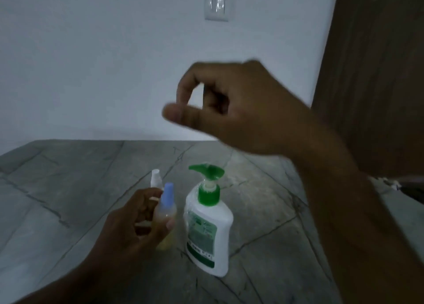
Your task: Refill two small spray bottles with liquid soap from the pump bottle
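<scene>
Two bottles mid-counter (91, 166) — left hand (128, 230) grips spray bottle (166, 214), pump bottle (207, 230) beside

The pump bottle (207, 230) is white with a green pump head and collar and a green-and-white label; one spray bottle (165, 214) has a pale blue cap over yellowish liquid; the other spray bottle (156, 177) shows white; the table (68, 189) is grey stone with dark veins; the wall (114, 63) is white; the door (378, 63) is brown.

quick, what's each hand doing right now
Left hand: grip on the blue-capped spray bottle.
Right hand: raised, fingers loosely curled, holding nothing.
</scene>
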